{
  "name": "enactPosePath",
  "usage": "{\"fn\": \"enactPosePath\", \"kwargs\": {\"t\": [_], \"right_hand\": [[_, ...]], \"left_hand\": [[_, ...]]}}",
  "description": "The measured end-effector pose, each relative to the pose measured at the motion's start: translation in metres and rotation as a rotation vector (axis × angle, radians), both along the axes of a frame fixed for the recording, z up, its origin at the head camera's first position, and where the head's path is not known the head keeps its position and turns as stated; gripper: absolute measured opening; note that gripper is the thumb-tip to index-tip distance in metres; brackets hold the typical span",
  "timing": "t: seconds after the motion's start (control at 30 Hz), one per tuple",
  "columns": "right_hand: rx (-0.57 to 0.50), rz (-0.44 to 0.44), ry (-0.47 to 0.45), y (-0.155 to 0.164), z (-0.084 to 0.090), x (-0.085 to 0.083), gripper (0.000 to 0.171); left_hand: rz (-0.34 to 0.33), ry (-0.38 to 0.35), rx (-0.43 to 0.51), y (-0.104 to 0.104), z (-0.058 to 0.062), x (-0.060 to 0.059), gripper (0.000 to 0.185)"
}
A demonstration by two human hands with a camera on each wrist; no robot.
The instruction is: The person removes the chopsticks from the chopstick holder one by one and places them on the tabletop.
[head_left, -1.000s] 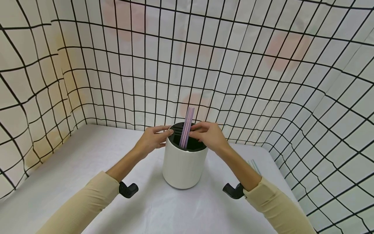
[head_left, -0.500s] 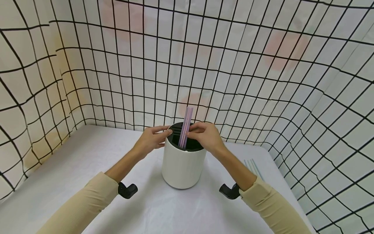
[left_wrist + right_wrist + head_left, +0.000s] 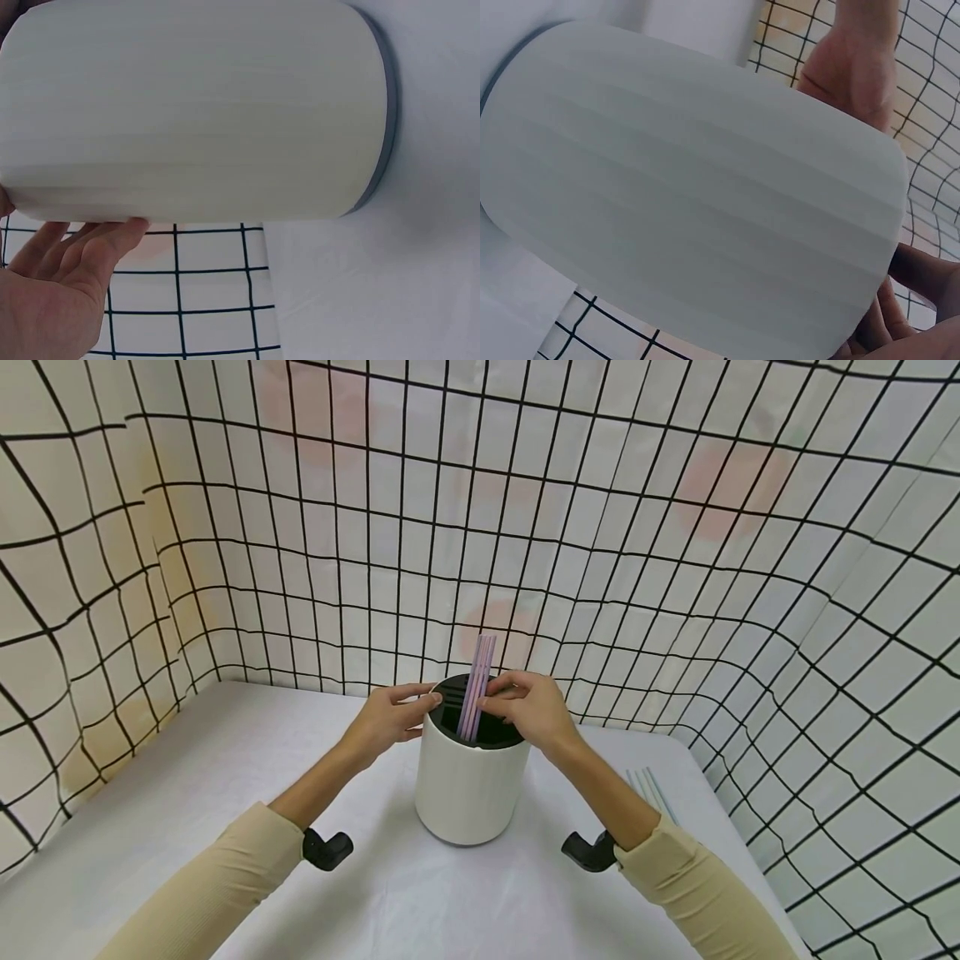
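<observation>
While the left hand (image 3: 390, 720) rests with relaxed fingers against the left rim of the white holder (image 3: 468, 785) mid-table (image 3: 225, 793), the right hand (image 3: 534, 708) pinches the upright pink straws (image 3: 477, 687) standing inside; more straws (image 3: 651, 789) lie far right.

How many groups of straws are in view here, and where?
2. One bunch of purple straws stands in the white holder, pinched by the right hand. A few pale blue straws lie on the table, right of it. Others may be hidden inside.
</observation>
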State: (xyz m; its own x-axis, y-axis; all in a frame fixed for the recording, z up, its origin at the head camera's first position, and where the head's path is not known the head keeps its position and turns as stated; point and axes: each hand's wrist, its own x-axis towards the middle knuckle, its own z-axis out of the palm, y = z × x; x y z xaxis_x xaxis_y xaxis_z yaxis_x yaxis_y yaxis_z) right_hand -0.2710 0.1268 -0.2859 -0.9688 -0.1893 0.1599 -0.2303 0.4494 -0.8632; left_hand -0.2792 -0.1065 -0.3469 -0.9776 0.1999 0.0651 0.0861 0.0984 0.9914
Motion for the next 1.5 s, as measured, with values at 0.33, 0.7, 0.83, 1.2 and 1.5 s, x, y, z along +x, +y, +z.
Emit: {"fn": "enactPosePath", "kwargs": {"t": [0.33, 0.7, 0.83, 1.2, 1.5], "right_hand": [[-0.209, 0.048, -0.025, 0.003, 0.015, 0.005, 0.017], [-0.385, 0.038, 0.085, 0.012, 0.031, 0.007, 0.025], [-0.449, 0.023, 0.117, 0.022, 0.037, 0.006, 0.022], [-0.639, -0.029, 0.069, 0.060, 0.053, 0.003, 0.014], [-0.753, -0.024, 0.039, 0.096, 0.052, 0.003, 0.018]], "left_hand": [[-0.008, -0.008, 0.023, 0.001, 0.003, 0.003, 0.053], [-0.002, -0.004, 0.017, 0.001, 0.003, 0.001, 0.055], [-0.002, -0.008, 0.018, 0.002, 0.003, 0.001, 0.055], [-0.006, 0.005, 0.004, 0.001, 0.002, 0.001, 0.055], [0.000, -0.009, 0.005, 0.000, 0.000, 0.001, 0.055]]}}
